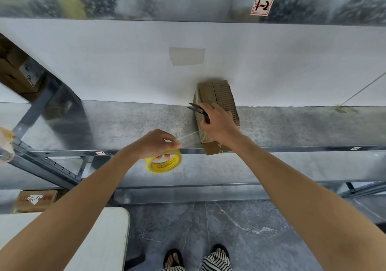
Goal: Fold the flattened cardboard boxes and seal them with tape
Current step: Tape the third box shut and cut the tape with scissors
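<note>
A small brown cardboard box (pixel 219 95) lies on the metal shelf (pixel 146 122), its near end sticking over the front edge. My left hand (pixel 156 143) grips a yellow roll of clear tape (pixel 164 163) just below the shelf edge. A strip of clear tape (pixel 189 136) stretches from the roll to the box's near end. My right hand (pixel 217 122) rests on the box and holds small black snips (pixel 198 109), whose blades point left and stand apart.
A white wall panel (pixel 125 61) backs the shelf, with a grey patch of tape (pixel 186 56). An upper shelf beam carries a label "1-2" (pixel 262 5). A white table corner (pixel 112 229) is at lower left. Cardboard boxes (pixel 34 199) sit at left. Grey floor lies below.
</note>
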